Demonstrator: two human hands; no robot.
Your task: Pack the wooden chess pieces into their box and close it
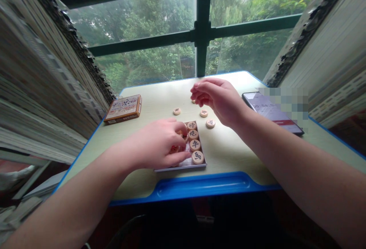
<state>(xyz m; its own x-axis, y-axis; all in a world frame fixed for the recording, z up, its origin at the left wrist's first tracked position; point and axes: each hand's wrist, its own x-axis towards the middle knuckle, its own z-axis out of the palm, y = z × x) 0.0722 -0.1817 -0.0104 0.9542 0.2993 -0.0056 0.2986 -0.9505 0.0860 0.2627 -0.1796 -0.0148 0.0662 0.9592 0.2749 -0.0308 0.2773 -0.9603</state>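
A shallow box tray (197, 165) near the desk's front edge holds several round wooden chess pieces (195, 145) in a column. My left hand (158, 144) lies over the tray's left half, fingers curled round pieces there. My right hand (219, 100) hovers above the desk beyond the tray, fingers bent and pinched together; what they hold, if anything, is hidden. Three loose pieces lie on the desk near it: one (177, 110) to the left, one (204, 113) under the hand, one (211, 123) beside the tray.
The box lid (123, 108) lies at the desk's left. A phone (271, 113) with a lit screen rests at the right. The pale desk (228, 150) has a blue rim with a groove in front. Stacked walls stand both sides, a window behind.
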